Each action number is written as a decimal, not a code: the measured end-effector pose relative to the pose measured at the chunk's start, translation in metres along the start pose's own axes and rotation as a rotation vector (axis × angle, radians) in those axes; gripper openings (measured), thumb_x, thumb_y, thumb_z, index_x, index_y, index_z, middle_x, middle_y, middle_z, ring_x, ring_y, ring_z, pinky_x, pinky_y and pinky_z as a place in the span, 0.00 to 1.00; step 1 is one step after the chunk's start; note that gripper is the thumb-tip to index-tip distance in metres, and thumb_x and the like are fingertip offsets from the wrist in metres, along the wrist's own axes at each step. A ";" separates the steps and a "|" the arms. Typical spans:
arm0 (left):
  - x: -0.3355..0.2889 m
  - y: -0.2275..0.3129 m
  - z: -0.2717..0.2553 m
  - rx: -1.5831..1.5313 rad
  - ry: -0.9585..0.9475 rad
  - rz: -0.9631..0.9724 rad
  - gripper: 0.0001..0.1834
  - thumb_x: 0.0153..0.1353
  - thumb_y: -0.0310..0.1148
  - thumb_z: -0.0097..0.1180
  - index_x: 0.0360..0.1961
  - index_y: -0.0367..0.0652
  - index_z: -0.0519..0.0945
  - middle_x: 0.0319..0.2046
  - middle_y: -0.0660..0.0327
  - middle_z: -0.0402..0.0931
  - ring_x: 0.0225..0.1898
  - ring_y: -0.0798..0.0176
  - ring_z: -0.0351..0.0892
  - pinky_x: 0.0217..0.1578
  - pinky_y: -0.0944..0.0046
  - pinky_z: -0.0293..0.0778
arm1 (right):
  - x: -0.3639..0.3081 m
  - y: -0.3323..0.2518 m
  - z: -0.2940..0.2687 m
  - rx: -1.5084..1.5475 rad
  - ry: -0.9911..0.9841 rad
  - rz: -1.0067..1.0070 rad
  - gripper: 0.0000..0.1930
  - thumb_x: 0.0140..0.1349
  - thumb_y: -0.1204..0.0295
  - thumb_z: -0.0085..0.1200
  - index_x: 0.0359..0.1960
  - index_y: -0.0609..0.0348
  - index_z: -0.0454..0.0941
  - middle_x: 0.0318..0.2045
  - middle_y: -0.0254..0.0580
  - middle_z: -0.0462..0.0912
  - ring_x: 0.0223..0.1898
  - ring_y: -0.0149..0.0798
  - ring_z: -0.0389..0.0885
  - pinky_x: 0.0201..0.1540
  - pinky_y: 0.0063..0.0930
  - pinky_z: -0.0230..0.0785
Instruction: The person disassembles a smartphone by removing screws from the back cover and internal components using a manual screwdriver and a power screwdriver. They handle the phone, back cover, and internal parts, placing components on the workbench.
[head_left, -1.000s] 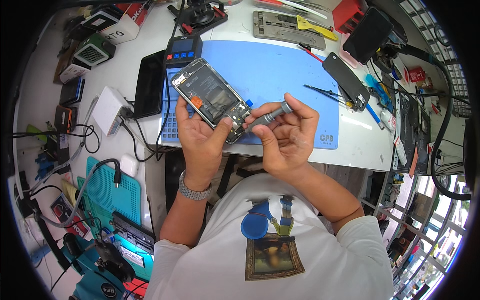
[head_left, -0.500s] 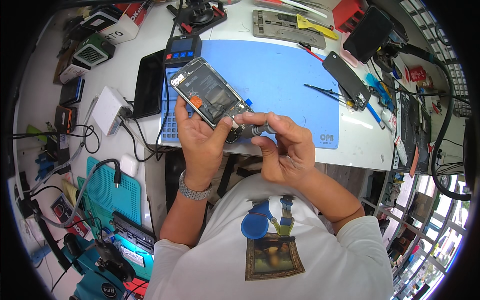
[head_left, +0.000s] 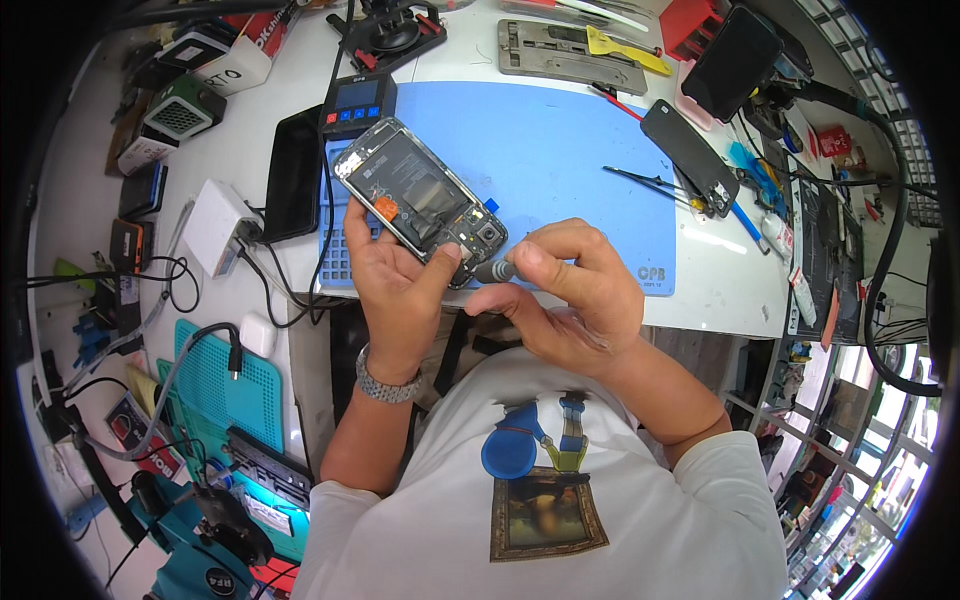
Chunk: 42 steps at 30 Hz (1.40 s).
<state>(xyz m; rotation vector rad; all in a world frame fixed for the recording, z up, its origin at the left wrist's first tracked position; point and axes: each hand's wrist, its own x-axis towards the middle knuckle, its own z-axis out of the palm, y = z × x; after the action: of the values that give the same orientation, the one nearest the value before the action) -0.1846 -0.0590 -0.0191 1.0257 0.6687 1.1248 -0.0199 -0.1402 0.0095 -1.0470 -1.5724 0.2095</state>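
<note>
My left hand point(head_left: 398, 285) is wrapped around the lower part of an opened smartphone point(head_left: 412, 190), tilted above the blue work mat. Its thumb presses the inner face near the bottom end. Inside, a dark battery, an orange sticker point(head_left: 386, 207) and the camera part point(head_left: 490, 233) show. A small grey screwdriver point(head_left: 494, 271) is in my right hand point(head_left: 585, 290), with its shaft toward the phone's lower corner. My right thumb stretches out beneath the handle while the curled fingers hold it from above. The driver's tip is too small to make out.
The blue mat point(head_left: 570, 150) covers the bench behind the phone. Tweezers point(head_left: 650, 182) and a dark phone point(head_left: 690, 155) lie on its right. A small device with buttons point(head_left: 360, 105) and a black screen panel point(head_left: 293, 170) stand left, beside cables and a white charger box point(head_left: 220, 222).
My right index finger has drawn back from the phone and curled onto the screwdriver, while the thumb has stretched leftward. More of the phone's camera end shows now.
</note>
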 end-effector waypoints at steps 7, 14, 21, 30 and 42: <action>-0.002 0.006 0.001 -0.003 -0.013 0.001 0.53 0.54 0.08 0.57 0.79 0.37 0.45 0.60 0.43 0.74 0.59 0.52 0.82 0.59 0.55 0.82 | -0.002 0.003 0.005 0.160 0.008 0.036 0.41 0.53 1.00 0.59 0.69 0.54 0.73 0.44 0.45 0.84 0.48 0.46 0.88 0.50 0.31 0.85; -0.002 0.006 0.002 0.019 0.005 0.015 0.53 0.54 0.09 0.60 0.79 0.36 0.48 0.60 0.45 0.75 0.57 0.53 0.83 0.59 0.56 0.82 | -0.003 0.009 0.010 0.108 0.063 -0.023 0.39 0.51 0.92 0.70 0.67 0.55 0.74 0.43 0.45 0.84 0.40 0.43 0.86 0.40 0.29 0.82; -0.002 0.003 0.003 -0.004 0.010 0.032 0.53 0.54 0.09 0.61 0.79 0.36 0.48 0.60 0.46 0.75 0.58 0.53 0.83 0.59 0.56 0.82 | -0.008 0.008 0.008 0.256 0.002 0.146 0.42 0.52 0.92 0.72 0.69 0.49 0.73 0.49 0.49 0.83 0.44 0.42 0.88 0.45 0.31 0.84; -0.001 0.004 0.000 0.018 -0.030 0.022 0.54 0.56 0.07 0.55 0.80 0.39 0.41 0.62 0.42 0.70 0.60 0.51 0.81 0.59 0.56 0.82 | -0.008 0.010 0.006 0.264 -0.015 0.128 0.40 0.54 0.90 0.72 0.68 0.52 0.72 0.54 0.52 0.84 0.47 0.45 0.88 0.47 0.34 0.83; -0.003 0.004 0.004 -0.011 0.021 0.026 0.53 0.54 0.08 0.60 0.79 0.36 0.49 0.60 0.46 0.75 0.58 0.54 0.83 0.58 0.57 0.81 | -0.008 0.010 0.008 0.072 0.074 -0.016 0.37 0.58 0.94 0.64 0.69 0.55 0.70 0.51 0.51 0.85 0.53 0.50 0.88 0.51 0.36 0.83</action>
<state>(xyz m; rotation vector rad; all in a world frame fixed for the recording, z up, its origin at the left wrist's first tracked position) -0.1835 -0.0624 -0.0140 1.0169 0.6666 1.1622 -0.0227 -0.1372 -0.0051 -0.9752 -1.4955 0.2132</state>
